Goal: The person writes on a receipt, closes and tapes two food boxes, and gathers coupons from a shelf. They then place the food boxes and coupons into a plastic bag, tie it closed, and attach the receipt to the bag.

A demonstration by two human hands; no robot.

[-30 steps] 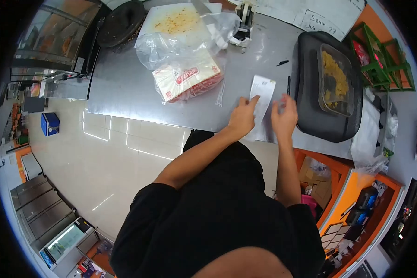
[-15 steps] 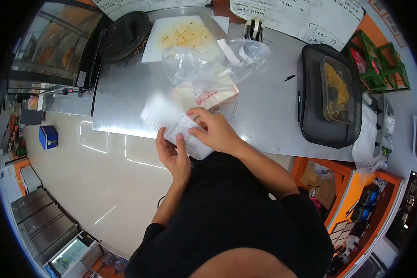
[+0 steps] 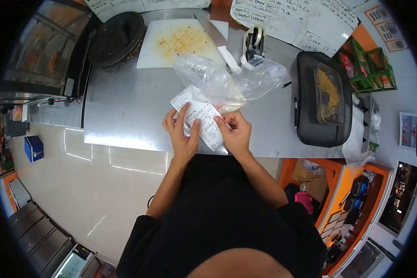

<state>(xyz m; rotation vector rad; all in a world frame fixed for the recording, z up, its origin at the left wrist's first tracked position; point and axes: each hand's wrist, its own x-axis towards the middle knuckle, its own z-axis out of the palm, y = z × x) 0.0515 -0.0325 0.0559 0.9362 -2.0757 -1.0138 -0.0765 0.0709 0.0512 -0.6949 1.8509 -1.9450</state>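
Both hands hold a white printed receipt over the front edge of the metal counter. My left hand grips its left side, with fingers behind and on the paper. At the right edge, my right hand pinches the paper between thumb and curled fingers. Just beyond the receipt lies a clear plastic bag, with a pale packet with red print partly under it. The white handle of a large knife touches the bag, and its blade rests on the cutting board.
A white cutting board with orange crumbs lies at the back. Beside it are a black round lid and a tape dispenser. On the right, a black case bears a clear food container. A pen lies alongside.
The receipt, folded and partly blurred before, is now spread flatter between both hands. My right hand has moved from its top to its right edge. The camera view has shifted slightly.
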